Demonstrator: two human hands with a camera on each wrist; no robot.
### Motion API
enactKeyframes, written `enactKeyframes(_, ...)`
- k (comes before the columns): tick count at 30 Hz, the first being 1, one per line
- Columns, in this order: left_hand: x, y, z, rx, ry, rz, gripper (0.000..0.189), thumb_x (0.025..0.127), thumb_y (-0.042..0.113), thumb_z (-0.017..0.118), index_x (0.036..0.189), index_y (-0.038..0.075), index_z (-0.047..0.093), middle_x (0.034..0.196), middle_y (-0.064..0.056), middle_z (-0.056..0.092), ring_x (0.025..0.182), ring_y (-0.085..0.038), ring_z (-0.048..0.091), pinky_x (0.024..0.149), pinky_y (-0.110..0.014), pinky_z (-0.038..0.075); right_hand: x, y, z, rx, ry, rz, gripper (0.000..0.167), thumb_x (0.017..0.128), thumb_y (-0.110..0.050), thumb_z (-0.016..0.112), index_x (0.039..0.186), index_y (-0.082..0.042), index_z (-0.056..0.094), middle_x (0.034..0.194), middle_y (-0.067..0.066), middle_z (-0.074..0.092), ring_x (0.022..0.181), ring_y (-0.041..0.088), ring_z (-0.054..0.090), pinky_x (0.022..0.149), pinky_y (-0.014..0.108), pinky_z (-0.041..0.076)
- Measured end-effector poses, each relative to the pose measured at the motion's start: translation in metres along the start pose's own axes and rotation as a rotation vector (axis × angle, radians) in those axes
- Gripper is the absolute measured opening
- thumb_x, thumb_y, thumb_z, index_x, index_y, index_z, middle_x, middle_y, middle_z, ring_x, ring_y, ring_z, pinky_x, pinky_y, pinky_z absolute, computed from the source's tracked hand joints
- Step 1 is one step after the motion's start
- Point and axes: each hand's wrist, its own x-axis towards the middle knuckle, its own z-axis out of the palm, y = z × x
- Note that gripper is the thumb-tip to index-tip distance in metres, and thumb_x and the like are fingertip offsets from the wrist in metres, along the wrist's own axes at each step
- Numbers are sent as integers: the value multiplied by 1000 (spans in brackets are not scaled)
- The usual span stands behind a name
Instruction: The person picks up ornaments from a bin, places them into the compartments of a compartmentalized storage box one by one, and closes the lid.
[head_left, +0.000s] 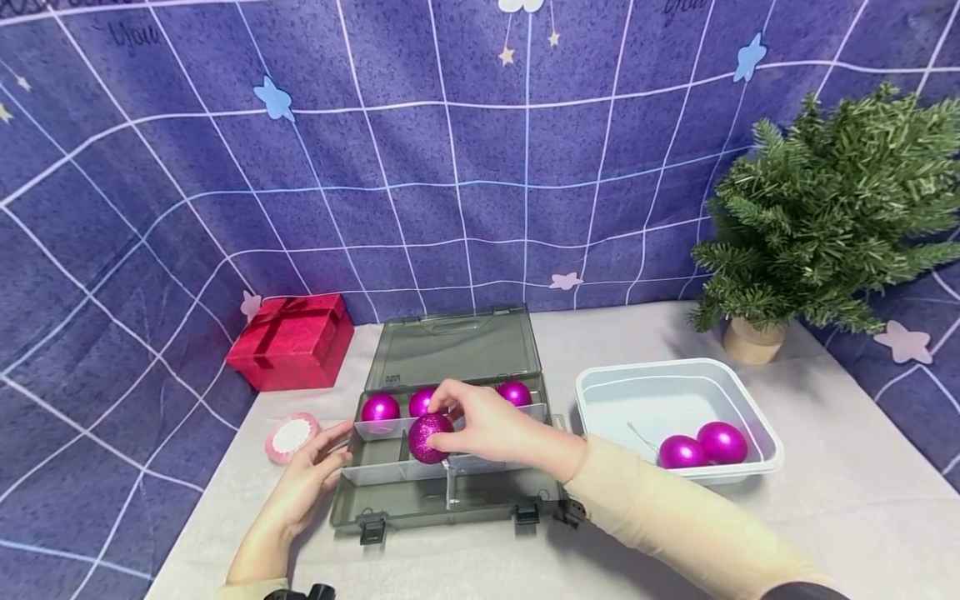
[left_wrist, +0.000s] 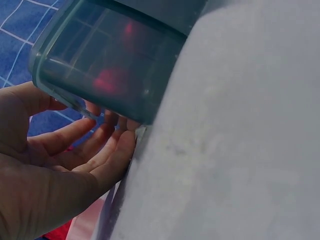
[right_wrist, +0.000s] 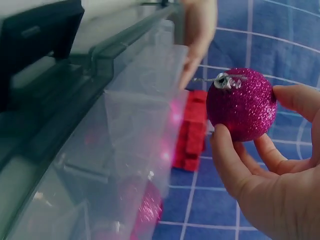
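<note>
My right hand (head_left: 491,421) pinches a glittery magenta Christmas bauble (head_left: 430,439) between thumb and fingers. It is held above a grey see-through divided box (head_left: 442,521) whose lid lies back. In the right wrist view, the bauble (right_wrist: 242,104) shows its silver cap and a thin wire loop. Shiny magenta baubles (head_left: 380,407) sit in the box's back row, partly hidden by my right hand. My left hand (head_left: 303,479) rests against the left side of the box. The left wrist view shows its loosely bent fingers (left_wrist: 85,140) touching the box edge.
To the right stands a white plastic tub (head_left: 637,392) with two magenta baubles (head_left: 722,442) inside. A small artificial fir tree (head_left: 817,217) is behind it. A red gift box (head_left: 300,350) and a pink ribbon roll (head_left: 288,437) lie left of the divided box.
</note>
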Motion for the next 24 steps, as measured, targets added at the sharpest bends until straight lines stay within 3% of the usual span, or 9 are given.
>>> enactKeyframes(10,2,-1,0,3,-1,0,58,99,-1,52,154,-7,33,155,-29,36,116,-3,55,88,-24,48,42,-3,38,-73,-2,43,32,83,-21,83,107,-14,63,97,-6,68,88,5,60,80,22,47)
enactKeyframes(24,2,-3,0,6,1,-13,59,100,1,52,155,-7,33,155,-29,36,115,0,55,88,-25,47,67,-3,60,-112,39,86,30,87,-26,82,106,-12,63,99,-4,69,89,6,61,81,19,47)
